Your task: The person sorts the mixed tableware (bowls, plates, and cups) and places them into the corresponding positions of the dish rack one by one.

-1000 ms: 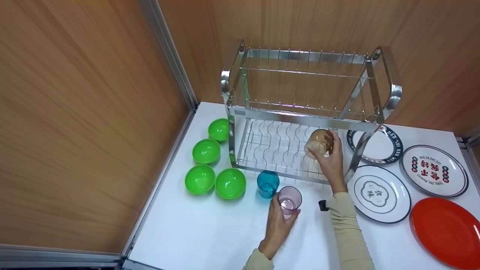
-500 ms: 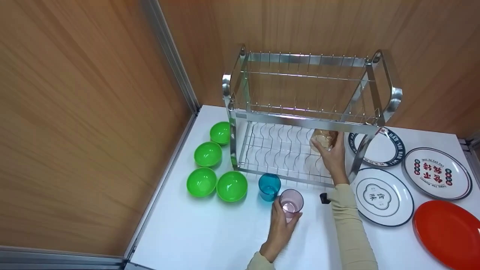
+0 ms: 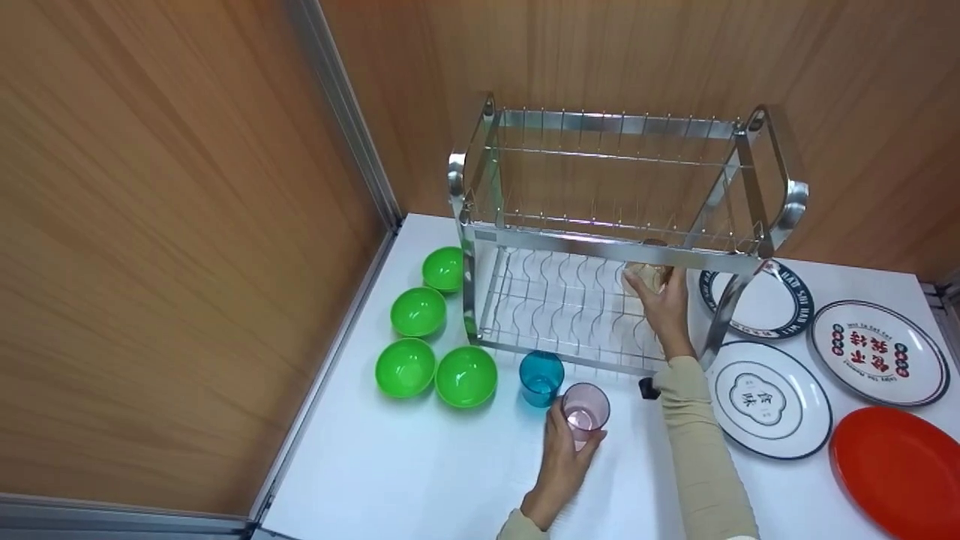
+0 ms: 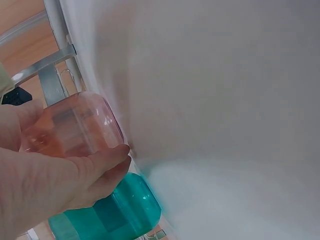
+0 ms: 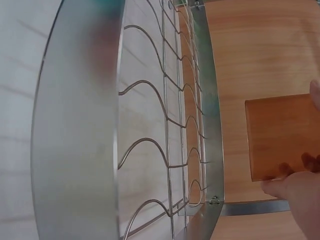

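My left hand [image 3: 562, 457] grips a clear pink cup [image 3: 586, 411], which stands upright with its mouth up. Right beside it is a teal-blue cup [image 3: 541, 377]; in the left wrist view the fingers overlap that teal cup [image 4: 132, 210]. Over the lower tier of a metal dish rack [image 3: 607, 246], my right hand [image 3: 666, 311] holds a see-through amber cup [image 3: 642, 277] between thumb and fingers. The rack's front bar and the hand hide part of it. In the right wrist view the amber cup [image 5: 277, 137] is apart from the wires, its straight rim towards them.
Several green bowls [image 3: 466, 376] stand left of the rack. To the right lie white patterned plates [image 3: 810, 412] and a red plate [image 3: 900, 465]. Wooden panels [image 3: 225, 225] rise behind and at the left. A small black object [image 3: 649, 388] shows by the right sleeve.
My right hand has carried the amber cup farther back inside the rack, partly behind the front bar. The left hand keeps its grip on the pink cup; the head view shifts slightly.
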`<state>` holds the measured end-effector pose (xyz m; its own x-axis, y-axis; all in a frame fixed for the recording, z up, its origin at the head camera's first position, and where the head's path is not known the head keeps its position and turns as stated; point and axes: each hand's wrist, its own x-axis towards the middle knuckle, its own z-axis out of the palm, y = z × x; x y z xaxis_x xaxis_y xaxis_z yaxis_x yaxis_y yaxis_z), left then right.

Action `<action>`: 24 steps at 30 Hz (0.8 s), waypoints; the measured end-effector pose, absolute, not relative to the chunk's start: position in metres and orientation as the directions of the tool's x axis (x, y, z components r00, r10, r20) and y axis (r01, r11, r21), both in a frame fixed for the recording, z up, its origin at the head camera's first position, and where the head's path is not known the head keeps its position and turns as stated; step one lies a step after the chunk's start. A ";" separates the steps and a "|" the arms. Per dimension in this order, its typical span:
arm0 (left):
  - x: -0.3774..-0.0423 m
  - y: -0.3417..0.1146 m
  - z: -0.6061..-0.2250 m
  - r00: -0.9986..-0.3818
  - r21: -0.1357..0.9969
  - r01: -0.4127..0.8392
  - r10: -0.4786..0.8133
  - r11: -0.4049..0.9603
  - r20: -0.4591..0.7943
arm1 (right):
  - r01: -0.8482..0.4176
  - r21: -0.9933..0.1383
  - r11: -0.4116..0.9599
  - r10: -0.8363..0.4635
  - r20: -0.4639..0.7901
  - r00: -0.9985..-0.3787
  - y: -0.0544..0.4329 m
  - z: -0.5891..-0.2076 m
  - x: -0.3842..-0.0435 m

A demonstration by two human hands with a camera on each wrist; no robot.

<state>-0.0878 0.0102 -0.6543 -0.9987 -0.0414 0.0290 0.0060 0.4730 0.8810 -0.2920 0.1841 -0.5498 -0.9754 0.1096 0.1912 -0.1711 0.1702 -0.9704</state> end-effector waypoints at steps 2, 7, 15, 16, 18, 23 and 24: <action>-0.087 0.010 -0.655 -0.998 0.881 0.005 -0.047 0.473 0.031 | -0.157 -0.971 0.182 0.107 0.178 -0.978 0.182 -0.544 -0.290; -0.087 0.008 -0.656 -0.999 0.890 -0.011 -0.047 0.456 0.012 | -0.148 -0.972 0.184 0.106 0.170 -0.980 0.180 -0.542 -0.296; -0.083 0.003 -0.656 -1.000 0.872 0.022 0.007 0.489 0.021 | -0.099 -0.983 0.156 0.082 0.113 -0.990 0.186 -0.554 -0.310; -0.083 0.003 -0.656 -1.000 0.868 0.025 0.014 0.495 0.020 | -0.088 -0.984 0.154 0.076 0.101 -0.992 0.188 -0.557 -0.312; -0.082 0.003 -0.656 -1.000 0.868 0.022 0.026 0.495 0.010 | -0.078 -0.984 0.161 0.073 0.091 -0.993 0.191 -0.565 -0.319; -0.078 0.003 -0.651 -1.000 0.883 -0.006 0.024 0.469 -0.020 | -0.075 -0.974 0.214 0.076 0.093 -0.993 0.199 -0.588 -0.333; -0.078 0.003 -0.650 -1.000 0.885 -0.010 0.020 0.466 -0.021 | -0.075 -0.972 0.223 0.076 0.094 -0.993 0.200 -0.591 -0.335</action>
<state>-0.0777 0.0027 -0.6501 -0.9996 0.0199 -0.0213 -0.0095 0.4659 0.8848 -0.3350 0.2000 -0.5910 -0.9927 0.0761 0.0939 -0.0749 0.2226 -0.9720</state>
